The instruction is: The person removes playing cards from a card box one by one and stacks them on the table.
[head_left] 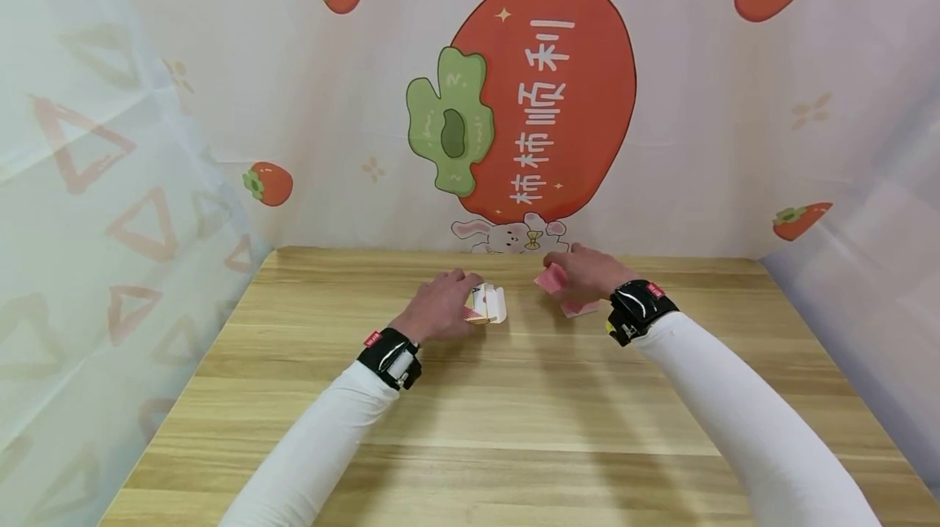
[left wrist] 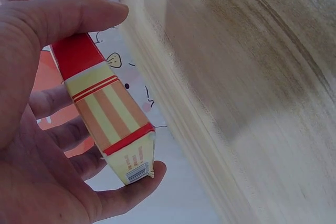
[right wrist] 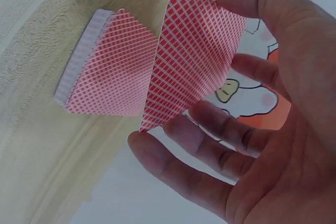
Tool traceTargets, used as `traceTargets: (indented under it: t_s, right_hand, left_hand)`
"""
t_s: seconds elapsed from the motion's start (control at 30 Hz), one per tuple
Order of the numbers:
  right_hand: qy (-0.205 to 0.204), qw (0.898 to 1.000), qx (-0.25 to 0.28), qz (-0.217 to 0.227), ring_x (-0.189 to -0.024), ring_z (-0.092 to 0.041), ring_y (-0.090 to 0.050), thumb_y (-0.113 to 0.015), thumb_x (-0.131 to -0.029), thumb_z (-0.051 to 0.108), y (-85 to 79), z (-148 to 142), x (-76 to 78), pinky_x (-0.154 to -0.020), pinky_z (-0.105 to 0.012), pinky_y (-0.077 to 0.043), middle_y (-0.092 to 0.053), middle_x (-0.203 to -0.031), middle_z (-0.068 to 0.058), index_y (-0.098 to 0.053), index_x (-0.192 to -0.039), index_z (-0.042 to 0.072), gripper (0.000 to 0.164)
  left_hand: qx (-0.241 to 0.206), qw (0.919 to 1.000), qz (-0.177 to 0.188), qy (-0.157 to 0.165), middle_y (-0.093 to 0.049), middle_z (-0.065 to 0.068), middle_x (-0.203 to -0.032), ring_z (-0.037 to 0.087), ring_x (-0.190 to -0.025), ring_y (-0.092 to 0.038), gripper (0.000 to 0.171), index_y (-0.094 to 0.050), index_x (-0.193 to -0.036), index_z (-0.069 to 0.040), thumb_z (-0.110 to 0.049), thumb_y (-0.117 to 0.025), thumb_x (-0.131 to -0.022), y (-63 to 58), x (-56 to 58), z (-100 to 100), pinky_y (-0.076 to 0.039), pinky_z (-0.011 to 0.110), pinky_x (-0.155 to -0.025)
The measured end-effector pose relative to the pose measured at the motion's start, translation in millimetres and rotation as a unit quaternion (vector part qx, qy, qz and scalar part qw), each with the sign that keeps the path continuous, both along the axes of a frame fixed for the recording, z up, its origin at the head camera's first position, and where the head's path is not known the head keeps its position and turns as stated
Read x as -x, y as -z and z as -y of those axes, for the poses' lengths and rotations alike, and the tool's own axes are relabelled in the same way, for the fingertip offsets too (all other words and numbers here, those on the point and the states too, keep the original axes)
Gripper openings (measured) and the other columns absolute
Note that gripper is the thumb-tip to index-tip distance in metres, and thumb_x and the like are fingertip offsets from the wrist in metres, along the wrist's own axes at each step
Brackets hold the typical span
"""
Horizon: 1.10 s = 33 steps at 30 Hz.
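Observation:
My left hand (head_left: 439, 307) holds a small card box (left wrist: 113, 116), its thumb along one side and its fingers around the other. In the left wrist view the box shows red and cream stripes and a barcode on its end. Toward the middle of the table its white flap (head_left: 501, 304) stands out, unfolded. With its fingertips my right hand (head_left: 591, 276) holds a playing card (right wrist: 191, 59) with a red-and-white checked back, tilted up and slightly bent. Just beneath it, a deck of cards (right wrist: 113, 72) with the same back rests on the wooden table.
The wooden table (head_left: 470, 445) runs back to a white cloth backdrop (head_left: 683, 143) printed with persimmons and a rabbit. Cloth also hangs at the left and right sides. Black camera straps (head_left: 392, 357) circle both wrists.

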State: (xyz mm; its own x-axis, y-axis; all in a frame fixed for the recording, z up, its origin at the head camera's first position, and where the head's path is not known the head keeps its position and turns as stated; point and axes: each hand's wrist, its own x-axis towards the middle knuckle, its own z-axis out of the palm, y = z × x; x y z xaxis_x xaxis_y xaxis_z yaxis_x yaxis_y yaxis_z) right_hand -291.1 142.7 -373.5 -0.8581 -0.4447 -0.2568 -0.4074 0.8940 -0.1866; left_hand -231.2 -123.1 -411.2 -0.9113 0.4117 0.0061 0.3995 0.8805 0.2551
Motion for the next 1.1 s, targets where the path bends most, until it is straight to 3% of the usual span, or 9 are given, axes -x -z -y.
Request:
traceTargets:
  t_s: [0.27,0.6,1.1]
  right_hand:
    - [0.05,0.999,-0.017,-0.001,-0.106,-0.034,-0.051,-0.073,-0.091,0.032,10.4,-1.6,6.3,-0.088,-0.051,-0.052,-0.058,-0.117,-0.017,-0.055,-0.142,0.008,0.059]
    - [0.111,0.994,-0.023,0.013,-0.101,-0.033,-0.051,-0.075,-0.088,0.038,27.1,-3.8,16.0,-0.083,-0.046,-0.051,-0.058,-0.112,-0.017,-0.055,-0.139,0.006,0.063]
    - [0.121,0.992,-0.02,0.003,-0.1,-0.033,-0.054,-0.071,-0.09,0.04,37.6,-5.5,19.8,-0.084,-0.049,-0.052,-0.062,-0.119,-0.02,-0.054,-0.14,0.004,0.064]
  left_hand:
    - [-0.008,1.0,0.002,0.0,-0.059,0.011,-0.126,0.03,-0.11,-0.055,0.078,-0.053,-0.143,-0.013,-0.028,-0.088,-0.075,2.1,1.4,0.1,-0.048,0.058,-0.091]
    - [-0.005,1.0,0.001,0.001,-0.059,0.01,-0.124,0.029,-0.107,-0.055,0.077,-0.054,-0.142,-0.013,-0.029,-0.089,-0.075,3.2,2.7,0.8,-0.049,0.056,-0.09]
    - [0.001,1.0,0.009,-0.005,-0.059,0.009,-0.125,0.028,-0.109,-0.054,0.077,-0.054,-0.142,-0.015,-0.031,-0.088,-0.075,5.9,5.4,0.6,-0.049,0.054,-0.091]
